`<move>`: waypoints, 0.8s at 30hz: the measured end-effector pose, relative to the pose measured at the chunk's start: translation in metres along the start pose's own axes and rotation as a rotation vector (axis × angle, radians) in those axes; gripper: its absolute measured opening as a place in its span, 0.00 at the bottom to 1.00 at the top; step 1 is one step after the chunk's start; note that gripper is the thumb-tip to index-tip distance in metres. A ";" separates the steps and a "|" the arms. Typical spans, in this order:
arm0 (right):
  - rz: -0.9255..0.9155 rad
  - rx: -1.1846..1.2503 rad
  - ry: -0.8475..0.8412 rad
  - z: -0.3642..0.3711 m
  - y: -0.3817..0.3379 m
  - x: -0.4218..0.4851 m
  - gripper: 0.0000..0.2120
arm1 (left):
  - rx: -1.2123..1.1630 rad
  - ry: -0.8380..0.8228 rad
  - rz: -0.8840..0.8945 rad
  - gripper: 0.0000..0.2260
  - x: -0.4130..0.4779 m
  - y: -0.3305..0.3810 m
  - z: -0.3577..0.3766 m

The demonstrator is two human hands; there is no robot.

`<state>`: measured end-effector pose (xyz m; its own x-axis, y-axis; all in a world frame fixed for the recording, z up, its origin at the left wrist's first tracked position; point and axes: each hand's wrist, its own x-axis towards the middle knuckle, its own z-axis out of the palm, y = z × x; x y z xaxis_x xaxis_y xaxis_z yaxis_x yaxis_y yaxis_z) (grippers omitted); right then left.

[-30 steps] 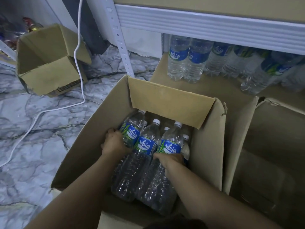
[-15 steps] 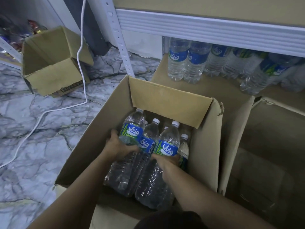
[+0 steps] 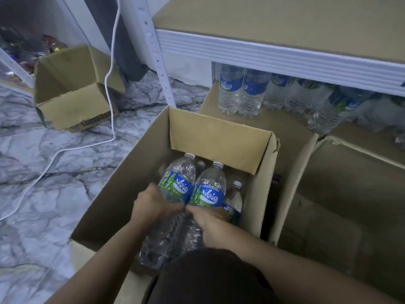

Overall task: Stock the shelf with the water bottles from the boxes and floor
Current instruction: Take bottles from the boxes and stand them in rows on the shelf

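Both bottles have risen in the box and closed together since a second ago. Nearest, the left hand (image 3: 153,205) grips the left water bottle (image 3: 178,183) just under its blue label, fingers curled round the body. The right hand (image 3: 210,218) grips the right water bottle (image 3: 210,189) the same way, its thumb nearly touching the left hand's. Beyond the fingertips, a third cap (image 3: 200,164) shows between the two; I cannot tell whether either hand holds that bottle. Just right of the right fingers, a smaller bottle (image 3: 234,199) stands in the cardboard box (image 3: 219,139). Farther beyond, shelf bottles (image 3: 232,88) stand in a row on the lower shelf (image 3: 282,130). Far left of the left fingers, an open box (image 3: 72,110) and a white cable (image 3: 110,69) lie on the marble floor (image 3: 43,172).
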<state>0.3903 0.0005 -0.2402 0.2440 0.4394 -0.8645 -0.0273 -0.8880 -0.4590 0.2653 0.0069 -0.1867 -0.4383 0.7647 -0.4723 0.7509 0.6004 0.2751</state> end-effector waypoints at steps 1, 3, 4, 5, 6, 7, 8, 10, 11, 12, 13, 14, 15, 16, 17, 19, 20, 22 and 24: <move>0.016 -0.007 -0.048 -0.001 -0.001 -0.002 0.40 | -0.001 0.002 0.000 0.38 -0.006 -0.001 -0.002; 0.037 -0.019 -0.148 -0.007 -0.006 -0.010 0.36 | 0.005 0.001 -0.019 0.40 -0.015 -0.001 -0.006; 0.052 -0.031 -0.201 -0.010 -0.008 -0.014 0.37 | 0.011 0.002 -0.030 0.41 -0.019 0.001 -0.010; 0.067 -0.057 -0.248 -0.012 -0.012 -0.018 0.39 | 0.011 -0.007 -0.055 0.41 -0.021 0.005 -0.014; 0.057 -0.069 -0.283 -0.015 -0.015 -0.019 0.38 | 0.008 -0.026 -0.080 0.41 -0.022 0.009 -0.018; 0.038 -0.066 -0.296 -0.017 -0.017 -0.021 0.35 | -0.005 -0.061 -0.109 0.40 -0.025 0.014 -0.024; 0.021 -0.064 -0.308 -0.021 -0.020 -0.022 0.33 | -0.012 -0.093 -0.117 0.40 -0.026 0.018 -0.030; 0.021 -0.080 -0.374 -0.026 -0.024 -0.025 0.31 | 0.010 -0.165 -0.101 0.39 -0.029 0.026 -0.039; 0.028 -0.084 -0.405 -0.027 -0.024 -0.025 0.31 | 0.043 -0.215 -0.090 0.39 -0.030 0.028 -0.044; 0.018 -0.098 -0.430 -0.030 -0.025 -0.029 0.27 | 0.098 -0.263 -0.065 0.38 -0.032 0.033 -0.050; 0.007 -0.101 -0.455 -0.032 -0.028 -0.032 0.21 | 0.142 -0.288 -0.040 0.33 -0.036 0.037 -0.058; 0.006 -0.119 -0.478 -0.035 -0.031 -0.035 0.16 | 0.173 -0.279 -0.011 0.29 -0.038 0.039 -0.064; 0.014 -0.122 -0.508 -0.039 -0.034 -0.041 0.10 | 0.204 -0.256 -0.007 0.26 -0.043 0.042 -0.071; 0.017 -0.126 -0.543 -0.043 -0.037 -0.046 0.06 | 0.238 -0.223 -0.009 0.24 -0.048 0.043 -0.077; 0.014 -0.122 -0.574 -0.041 -0.039 -0.047 0.04 | 0.250 -0.179 -0.012 0.24 -0.054 0.040 -0.082; 0.036 -0.106 -0.643 -0.040 -0.043 -0.052 0.04 | 0.257 -0.102 0.000 0.21 -0.062 0.028 -0.090; 0.034 -0.096 -0.665 -0.036 -0.045 -0.054 0.05 | 0.260 -0.067 0.003 0.20 -0.066 0.022 -0.095; -0.014 -0.139 -0.668 -0.027 -0.045 -0.059 0.11 | 0.229 0.013 0.029 0.22 -0.072 0.009 -0.107; -0.074 -0.208 -0.620 -0.022 -0.044 -0.072 0.23 | 0.173 0.126 0.056 0.29 -0.079 0.000 -0.117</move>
<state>0.3953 0.0050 -0.1536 -0.3673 0.4418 -0.8185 0.1716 -0.8327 -0.5264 0.2426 -0.0263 -0.0516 -0.4437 0.8255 -0.3489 0.8448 0.5152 0.1447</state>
